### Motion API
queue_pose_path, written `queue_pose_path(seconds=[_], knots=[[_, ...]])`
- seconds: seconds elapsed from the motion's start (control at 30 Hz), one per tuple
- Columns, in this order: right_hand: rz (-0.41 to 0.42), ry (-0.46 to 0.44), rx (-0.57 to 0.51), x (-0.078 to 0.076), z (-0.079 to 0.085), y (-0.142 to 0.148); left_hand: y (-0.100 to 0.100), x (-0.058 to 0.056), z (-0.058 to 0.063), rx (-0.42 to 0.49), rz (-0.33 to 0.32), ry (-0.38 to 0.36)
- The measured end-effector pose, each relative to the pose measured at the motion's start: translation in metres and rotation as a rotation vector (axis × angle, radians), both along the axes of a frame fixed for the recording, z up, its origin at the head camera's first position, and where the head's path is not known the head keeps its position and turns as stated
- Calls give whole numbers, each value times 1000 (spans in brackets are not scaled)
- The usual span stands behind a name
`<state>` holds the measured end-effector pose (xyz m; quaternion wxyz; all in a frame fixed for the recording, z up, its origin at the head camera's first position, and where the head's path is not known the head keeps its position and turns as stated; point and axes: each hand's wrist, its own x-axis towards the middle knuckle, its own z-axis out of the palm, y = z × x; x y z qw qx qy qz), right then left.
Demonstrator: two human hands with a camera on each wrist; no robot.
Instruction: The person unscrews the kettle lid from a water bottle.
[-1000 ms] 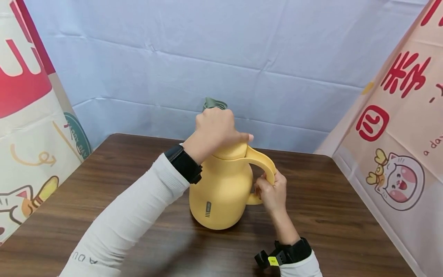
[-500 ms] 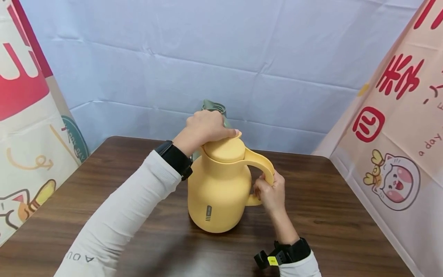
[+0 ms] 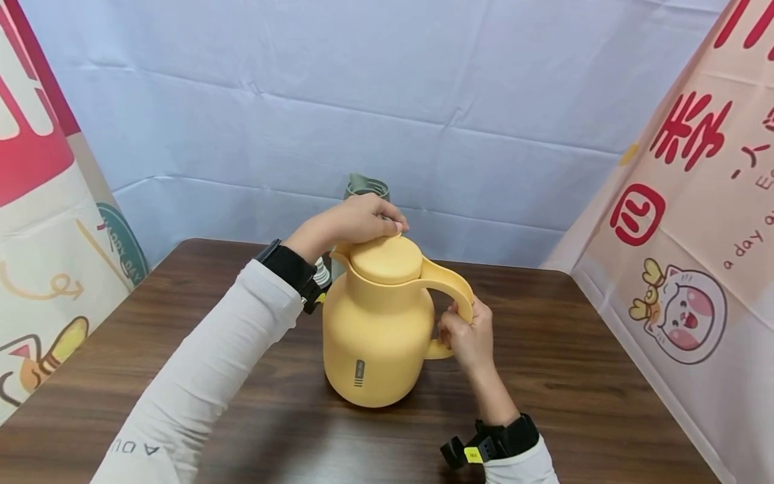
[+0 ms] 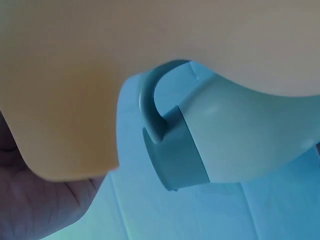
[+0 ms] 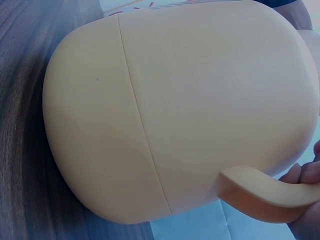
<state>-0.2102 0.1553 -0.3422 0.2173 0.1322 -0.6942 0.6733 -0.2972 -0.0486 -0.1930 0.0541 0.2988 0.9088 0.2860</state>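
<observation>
A yellow thermos jug stands upright on the dark wooden table. Its round lid sits in the neck. From the far left my left hand reaches over the spout, its bent fingers and thumb pinching the small raised tab at the lid's back edge. Part of that palm shows behind the yellow neck in the left wrist view. My right hand grips the jug's handle on the right side. The handle's lower end runs into the fingers in the right wrist view.
Behind the yellow jug stands a green jug with a dark green collar and looped handle, mostly hidden in the head view. Pale blue cloth hangs at the back. Printed cloths hang at the left and right.
My left hand has moved left and back off the lid's top, uncovering it; the lid's tab has shifted left with the thumb. My right hand keeps its grip on the handle.
</observation>
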Motion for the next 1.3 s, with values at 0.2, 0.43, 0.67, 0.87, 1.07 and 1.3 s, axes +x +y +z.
queue_pose_path(seconds=[0.2, 0.43, 0.67, 0.87, 1.07, 1.3], knots=[[3, 21, 5, 0, 1, 0, -11, -2, -6, 158, 117, -105], [6, 38, 14, -1, 0, 0, -21, 1, -15, 327, 143, -168], [0, 42, 15, -2, -1, 0, -33, 5, -33, 511, 123, -154], [-12, 52, 29, -1, -2, 0, -47, 9, -46, 577, 72, -23], [-51, 30, 29, 5, 8, -5, -62, 20, -57, 625, 34, 129], [-62, 38, 53, 16, 22, -11, -67, 37, -64, 677, -27, 281]])
